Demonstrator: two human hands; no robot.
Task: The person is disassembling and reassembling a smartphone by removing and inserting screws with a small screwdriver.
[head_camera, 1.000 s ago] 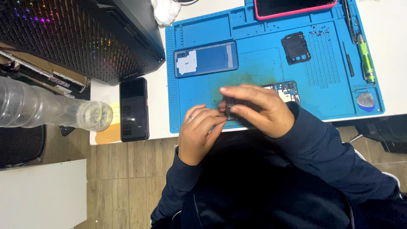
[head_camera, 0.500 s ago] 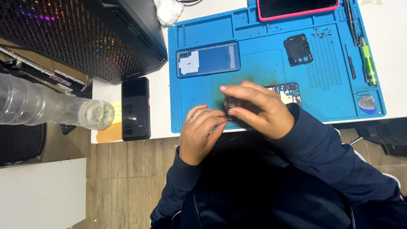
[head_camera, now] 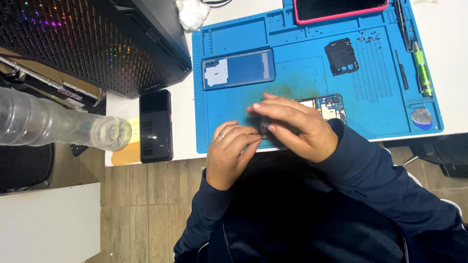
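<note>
My right hand lies over an opened phone on the blue work mat, with its circuit board showing beside my fingers. Its fingers pinch a small dark tool upright. My left hand meets it from the left at the mat's near edge, fingertips touching the same tool. What lies under the hands is hidden.
On the mat lie a blue phone back cover, a black inner cover, loose screws and a green-handled screwdriver. A pink-cased phone lies at the far edge. A black phone, a computer case and a clear bottle are at left.
Both hands stay on the phone with only slight finger shifts; the view has drifted a little.
</note>
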